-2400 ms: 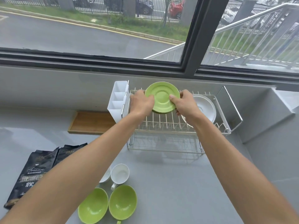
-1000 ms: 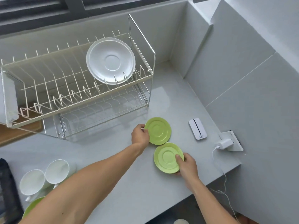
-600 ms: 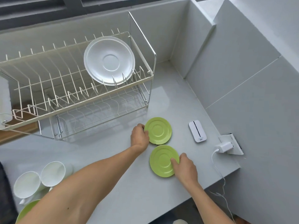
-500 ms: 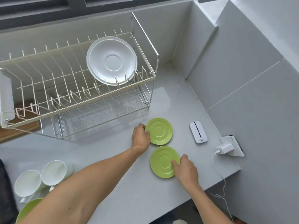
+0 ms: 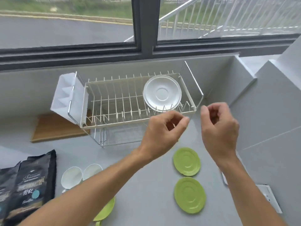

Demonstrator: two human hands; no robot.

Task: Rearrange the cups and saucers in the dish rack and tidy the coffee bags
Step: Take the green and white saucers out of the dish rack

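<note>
Nearest the camera, two green saucers are lying flat on the grey worktop: the near green saucer is sitting below and between both hands, and the far green saucer is lying just beyond it, under the gap between the wrists. Both hands are hovering above the worktop, touching nothing. The left hand is showing a narrow grip, fingers curled loosely with nothing in it; the right hand is doing the same just beside it. Well to the left of the grip, two white cups are resting near the dark coffee bags. Just beyond the fingertips, the dish rack is standing, with a white saucer leaning upright in its upper tier, beyond the left hand.
</note>
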